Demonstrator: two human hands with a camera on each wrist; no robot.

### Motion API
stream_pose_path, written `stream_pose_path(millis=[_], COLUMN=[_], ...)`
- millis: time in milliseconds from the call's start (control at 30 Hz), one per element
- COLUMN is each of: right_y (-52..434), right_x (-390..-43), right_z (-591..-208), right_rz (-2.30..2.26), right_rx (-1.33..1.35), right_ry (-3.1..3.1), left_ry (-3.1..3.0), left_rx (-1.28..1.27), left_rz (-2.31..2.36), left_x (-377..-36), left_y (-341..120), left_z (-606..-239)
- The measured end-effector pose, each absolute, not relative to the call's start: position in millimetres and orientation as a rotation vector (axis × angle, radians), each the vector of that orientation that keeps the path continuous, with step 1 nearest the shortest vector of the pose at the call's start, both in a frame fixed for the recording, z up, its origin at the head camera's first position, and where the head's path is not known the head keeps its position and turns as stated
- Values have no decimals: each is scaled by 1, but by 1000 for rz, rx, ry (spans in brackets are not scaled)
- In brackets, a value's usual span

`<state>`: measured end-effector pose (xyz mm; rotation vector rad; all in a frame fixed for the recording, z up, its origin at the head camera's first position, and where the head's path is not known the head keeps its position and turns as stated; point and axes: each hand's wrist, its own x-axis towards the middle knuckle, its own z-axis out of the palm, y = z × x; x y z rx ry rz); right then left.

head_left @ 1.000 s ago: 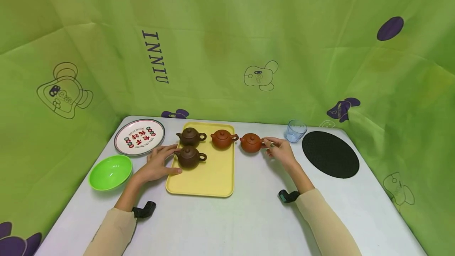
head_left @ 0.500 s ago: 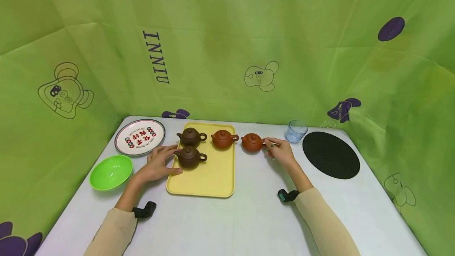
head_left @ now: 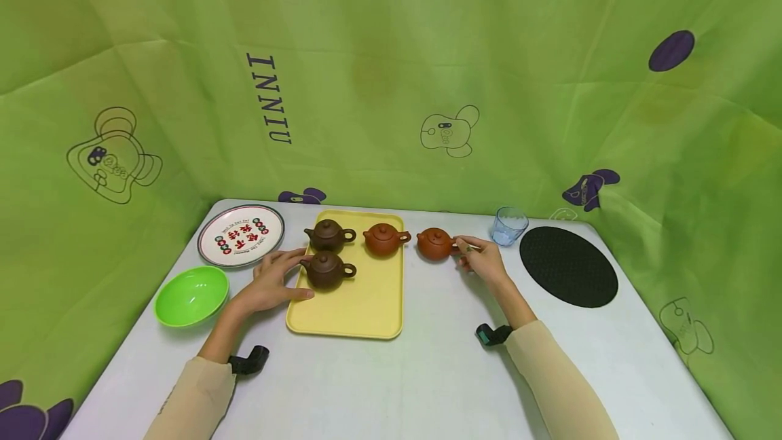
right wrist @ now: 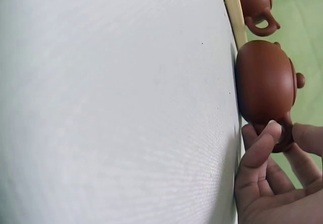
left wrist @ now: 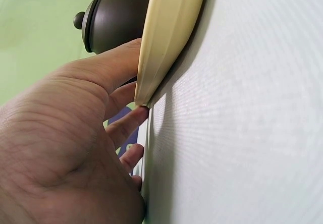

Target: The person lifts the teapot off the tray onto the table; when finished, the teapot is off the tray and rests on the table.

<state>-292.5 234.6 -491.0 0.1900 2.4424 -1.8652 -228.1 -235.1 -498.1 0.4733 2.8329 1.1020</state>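
Teapot (head_left: 434,244) on the table just right of the yellow tray (head_left: 373,304), handle pinched by right hand (head_left: 482,260). Left hand (head_left: 269,282) spread, steadying tray's left rim. Best lifted upright, clear of the rim, lid level.

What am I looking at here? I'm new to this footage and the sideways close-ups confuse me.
No machine: a person works with bare hands, wearing three cameras. The wide picture comes from the head; the tilted close-ups come from each wrist. On the table a yellow tray carries three teapots. The left hand rests at the tray's edge beside the nearest dark teapot. The right hand pinches the handle of a fourth, reddish teapot standing off the tray. Around them lie a green bowl, a printed plate, a glass and a black mat.
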Motion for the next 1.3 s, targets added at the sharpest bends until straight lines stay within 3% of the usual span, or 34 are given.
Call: stream_pose_path(millis=[700,1300], right_y=[232,233], right_x=[-292,-283], right_z=[-491,-485], right_rz=[-1895,-1572], right_rx=[240,2], right_ry=[2444,2950], left_ry=[2817,2818], left_rx=[448,444], left_rz=[1114,1101], left_x=[-228,-229], left_y=[-234,-234], left_z=[-497,-498])
